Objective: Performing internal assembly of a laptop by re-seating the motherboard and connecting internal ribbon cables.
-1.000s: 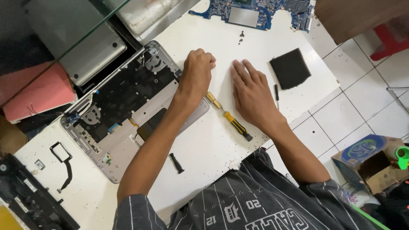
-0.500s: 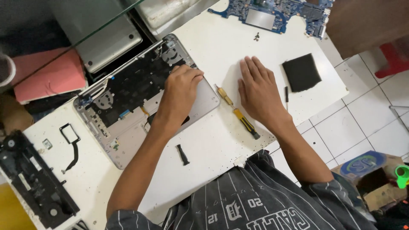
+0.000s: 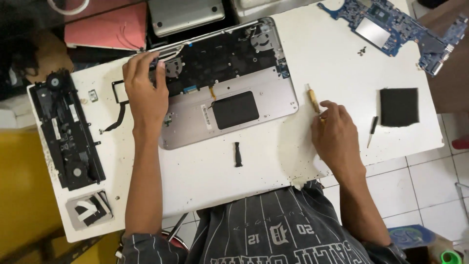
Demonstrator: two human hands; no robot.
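An opened silver laptop base [image 3: 254, 105], with a black keyboard underside and a dark touchpad panel, lies on the white table [image 3: 254, 181]. My left hand [image 3: 145, 95] grips its far left corner, fingers curled over the edge near the hinge. My right hand [image 3: 337, 137] rests to the right of the base, fingertips closed on a yellow-handled screwdriver [image 3: 312, 99] whose handle sticks out beyond them. A short black strip [image 3: 238, 154] lies between my arms.
A blue circuit board [image 3: 395, 27] lies far right, with a black square pad [image 3: 399, 106] and a thin black tool [image 3: 373, 131] nearer. A long black part [image 3: 66, 129] and a flex cable [image 3: 117, 105] lie left. A silver lid [image 3: 185, 14] sits behind.
My left hand moved from the middle of the laptop base to its far left corner. My right hand, earlier flat beside the screwdriver, now has its fingertips on it.
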